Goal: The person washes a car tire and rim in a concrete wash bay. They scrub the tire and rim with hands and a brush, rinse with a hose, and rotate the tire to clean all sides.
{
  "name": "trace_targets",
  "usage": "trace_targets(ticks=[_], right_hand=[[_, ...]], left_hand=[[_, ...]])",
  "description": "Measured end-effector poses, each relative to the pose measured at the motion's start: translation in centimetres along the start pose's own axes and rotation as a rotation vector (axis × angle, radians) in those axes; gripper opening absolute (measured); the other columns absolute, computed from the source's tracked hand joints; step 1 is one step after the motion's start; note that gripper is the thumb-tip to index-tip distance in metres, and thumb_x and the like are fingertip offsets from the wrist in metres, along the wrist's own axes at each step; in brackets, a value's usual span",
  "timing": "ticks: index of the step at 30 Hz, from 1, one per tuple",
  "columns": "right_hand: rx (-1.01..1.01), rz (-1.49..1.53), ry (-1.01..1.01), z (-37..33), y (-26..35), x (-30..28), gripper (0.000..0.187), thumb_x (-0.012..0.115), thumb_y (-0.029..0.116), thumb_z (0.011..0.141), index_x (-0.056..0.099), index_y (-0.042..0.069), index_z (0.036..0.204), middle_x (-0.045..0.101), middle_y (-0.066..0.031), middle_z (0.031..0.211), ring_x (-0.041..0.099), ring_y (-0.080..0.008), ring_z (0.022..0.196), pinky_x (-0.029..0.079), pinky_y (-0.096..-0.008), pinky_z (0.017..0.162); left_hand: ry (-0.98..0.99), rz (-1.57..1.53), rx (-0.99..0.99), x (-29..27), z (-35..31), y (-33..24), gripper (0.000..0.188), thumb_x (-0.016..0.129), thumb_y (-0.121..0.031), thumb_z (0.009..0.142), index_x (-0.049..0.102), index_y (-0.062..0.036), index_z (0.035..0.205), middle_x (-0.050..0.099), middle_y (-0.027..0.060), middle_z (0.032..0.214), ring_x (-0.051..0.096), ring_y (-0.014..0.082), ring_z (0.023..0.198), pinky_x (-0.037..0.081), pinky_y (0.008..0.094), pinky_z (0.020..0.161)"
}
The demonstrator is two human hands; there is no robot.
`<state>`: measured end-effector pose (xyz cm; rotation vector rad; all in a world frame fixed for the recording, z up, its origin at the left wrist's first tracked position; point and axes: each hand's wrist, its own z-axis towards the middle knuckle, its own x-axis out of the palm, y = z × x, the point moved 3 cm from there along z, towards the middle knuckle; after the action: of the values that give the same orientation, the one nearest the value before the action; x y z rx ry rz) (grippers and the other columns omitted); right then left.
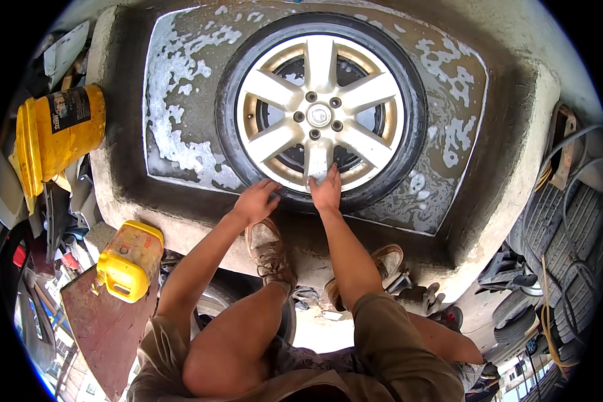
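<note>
A car wheel (pixel 281 90), a pale spoked rim inside a black tyre (pixel 414 100), lies flat in a concrete tank of soapy water (pixel 181 80). At the near left of the tyre, my left hand (pixel 256 201) is closed over its sidewall with bent fingers. My right hand (pixel 325 190) grips the lower spoke at the rim's near edge, with the thumb on one side and fingers on the other. The undersides of both hands are hidden. Beneath my arms, one shoe (pixel 271 254) is braced against the tank's near wall.
The thick concrete rim (pixel 509 194) surrounds the water. A yellow bucket (pixel 67 130) lies tilted at the left, and a yellow jerrycan (pixel 130 261) stands on a reddish-brown board (pixel 100 328). Stacked tyres (pixel 549 228) and loose hoses (pixel 569 268) crowd the right side.
</note>
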<state>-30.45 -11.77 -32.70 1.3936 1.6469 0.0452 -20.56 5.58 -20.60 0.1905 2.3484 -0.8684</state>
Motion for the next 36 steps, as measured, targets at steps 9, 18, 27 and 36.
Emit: trace_targets(ticks=[9,18,27,36], right_hand=[[0.155,0.201,0.122,4.0,0.7,-0.8,0.089,0.088,0.034,0.056,0.046,-0.008,0.122,0.062,-0.0247,0.115,0.060,-0.0343,0.109,0.046,-0.0373,0.095],[0.139,0.563,0.479,7.9,-2.5,-0.3,0.063,0.088,0.013,0.061,0.053,-0.013,0.107,0.067,-0.0201,0.100,0.066,-0.0245,0.088,0.052,-0.0324,0.082],[0.081,0.225,0.473,6.6,1.3,-3.8,0.070,0.081,0.036,0.072,0.056,-0.010,0.119,0.064,-0.0172,0.109,0.061,-0.0228,0.096,0.047,-0.0330,0.086],[0.176,0.049,0.487,8.6,2.6,-15.9,0.070,0.078,0.042,0.071,0.059,-0.011,0.113,0.065,-0.0163,0.103,0.062,-0.0243,0.090,0.049,-0.0362,0.078]], left_hand=[[0.020,-0.083,0.156,3.4,-3.2,-0.9,0.035,0.058,-0.021,0.086,0.054,-0.0141,0.120,0.054,0.0102,0.116,0.055,0.0335,0.108,0.045,0.0450,0.090],[-0.128,-0.218,-0.014,1.1,-7.2,0.8,0.035,0.059,-0.013,0.086,0.054,-0.0120,0.121,0.056,0.0127,0.111,0.057,0.0321,0.103,0.048,0.0378,0.087],[-0.313,-0.148,-0.095,0.3,-11.9,3.6,0.041,0.058,-0.017,0.087,0.050,-0.0136,0.126,0.053,0.0117,0.120,0.050,0.0318,0.116,0.043,0.0401,0.097],[-0.331,0.060,0.143,0.2,-9.6,-3.0,0.055,0.063,-0.021,0.084,0.043,-0.0178,0.135,0.030,0.0135,0.145,0.036,0.0352,0.129,0.036,0.0479,0.104]])
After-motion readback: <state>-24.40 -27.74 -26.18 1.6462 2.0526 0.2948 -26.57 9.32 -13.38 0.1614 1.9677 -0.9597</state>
